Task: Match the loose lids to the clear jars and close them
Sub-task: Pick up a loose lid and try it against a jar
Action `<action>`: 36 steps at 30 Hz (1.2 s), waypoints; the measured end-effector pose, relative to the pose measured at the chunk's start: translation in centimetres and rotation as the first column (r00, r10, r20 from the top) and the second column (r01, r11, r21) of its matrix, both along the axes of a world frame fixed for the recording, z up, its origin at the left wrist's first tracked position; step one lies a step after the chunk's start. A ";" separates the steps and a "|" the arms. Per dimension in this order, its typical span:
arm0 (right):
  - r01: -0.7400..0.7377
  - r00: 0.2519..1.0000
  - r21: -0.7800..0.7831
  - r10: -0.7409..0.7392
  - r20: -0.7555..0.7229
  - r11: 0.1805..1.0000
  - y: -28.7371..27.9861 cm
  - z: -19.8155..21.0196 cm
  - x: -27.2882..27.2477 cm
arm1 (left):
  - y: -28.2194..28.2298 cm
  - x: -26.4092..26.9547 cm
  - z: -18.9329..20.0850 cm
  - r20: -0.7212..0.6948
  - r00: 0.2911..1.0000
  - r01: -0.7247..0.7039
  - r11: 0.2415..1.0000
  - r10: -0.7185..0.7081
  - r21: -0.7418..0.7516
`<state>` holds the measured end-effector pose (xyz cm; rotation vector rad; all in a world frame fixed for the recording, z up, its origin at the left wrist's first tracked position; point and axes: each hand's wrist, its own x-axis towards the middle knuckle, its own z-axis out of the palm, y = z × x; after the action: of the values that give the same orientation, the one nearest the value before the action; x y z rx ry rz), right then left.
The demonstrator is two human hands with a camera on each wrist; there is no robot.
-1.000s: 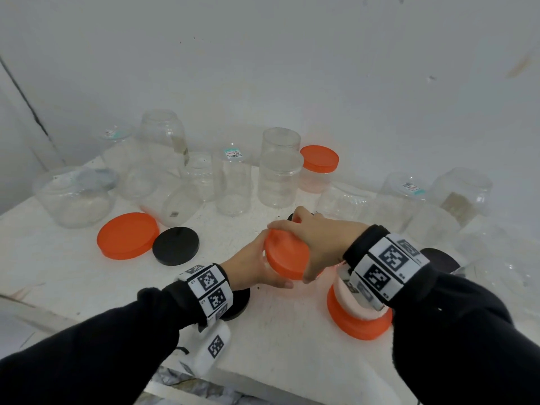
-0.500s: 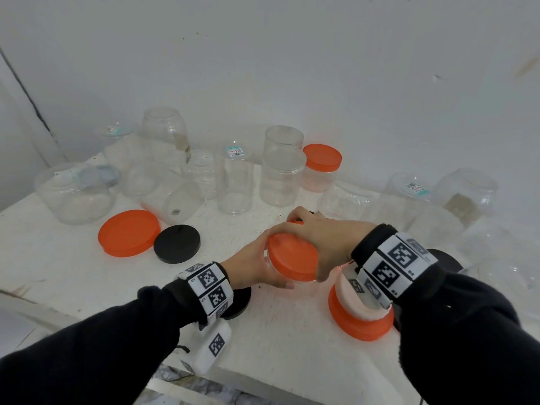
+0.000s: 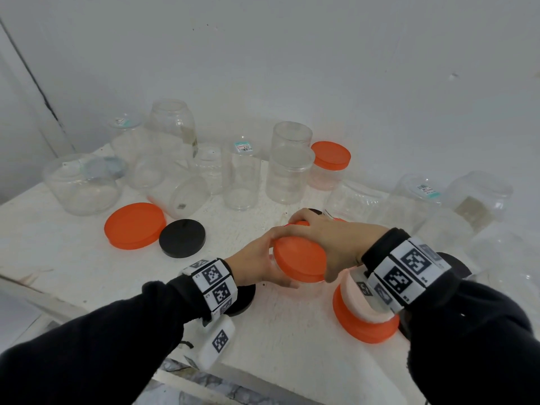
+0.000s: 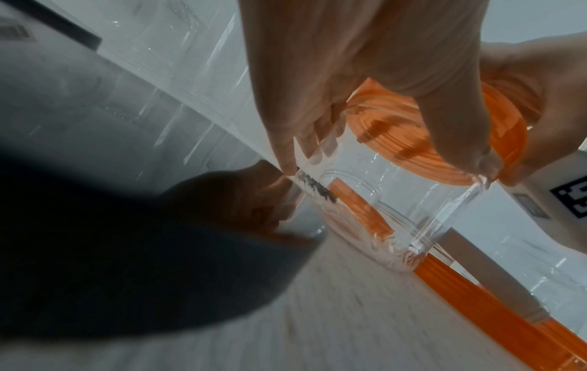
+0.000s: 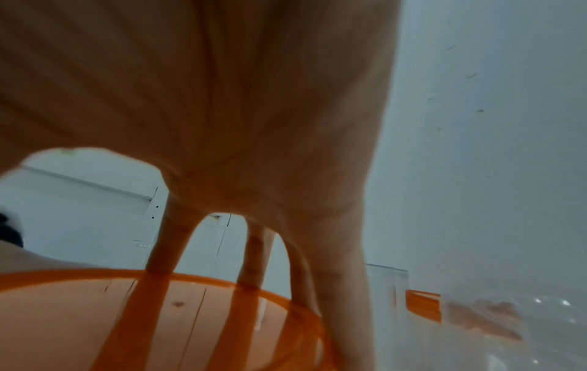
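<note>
Little has shifted since 1 s ago: both hands stay on the same jar, and the right hand has turned slightly on the orange lid.

Left hand wraps the clear jar from the side, thumb and fingers curled round its wall. Jar empty, resting on the white table. Right hand fingers arch down over the lid's rim, gripping it.

Relative to that jar:
- just right: upside-down jar on an orange lid, contents unclear.
- left: loose orange lid touching a loose black lid.
- behind: row of open clear jars, all empty; 1 jar lying on its side; 1 small jar closed with an orange lid.
- far left: wide bowl-like jar, empty.
</note>
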<state>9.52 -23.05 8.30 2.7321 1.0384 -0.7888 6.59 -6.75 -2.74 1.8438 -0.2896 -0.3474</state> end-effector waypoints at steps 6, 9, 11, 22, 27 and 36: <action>0.112 0.991 0.027 -0.113 0.068 0.993 0.0 -0.3 -0.2 | 0.0 -0.1 0.4 0.006 1.000 -0.005 1.000 0.005 0.022; 0.152 0.982 -0.011 -0.150 0.113 0.988 0.0 -0.3 -0.6 | 0.0 -0.1 0.4 0.011 1.000 -0.010 0.998 0.010 0.058; 0.109 0.991 -0.026 -0.107 0.086 0.994 0.0 -0.2 -0.8 | -0.1 0.0 0.4 0.008 1.000 -0.014 0.998 0.014 0.053; 0.160 0.951 0.045 -0.166 0.260 0.986 1.0 -0.6 -1.4 | -0.1 0.0 0.2 -0.011 1.000 -0.023 0.998 0.023 0.063; 0.045 0.999 0.022 -0.045 0.026 0.999 0.2 0.0 -1.0 | -0.1 -0.1 0.2 0.000 1.000 -0.011 0.998 0.011 0.055; 0.150 0.960 0.055 -0.159 0.229 0.987 0.5 -0.7 -1.8 | 0.1 -0.1 0.2 -0.036 0.999 0.020 1.000 -0.019 0.014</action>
<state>7.73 -22.54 7.60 2.8770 0.8075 -0.4543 6.46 -6.64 -2.56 1.8482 -0.2811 -0.3966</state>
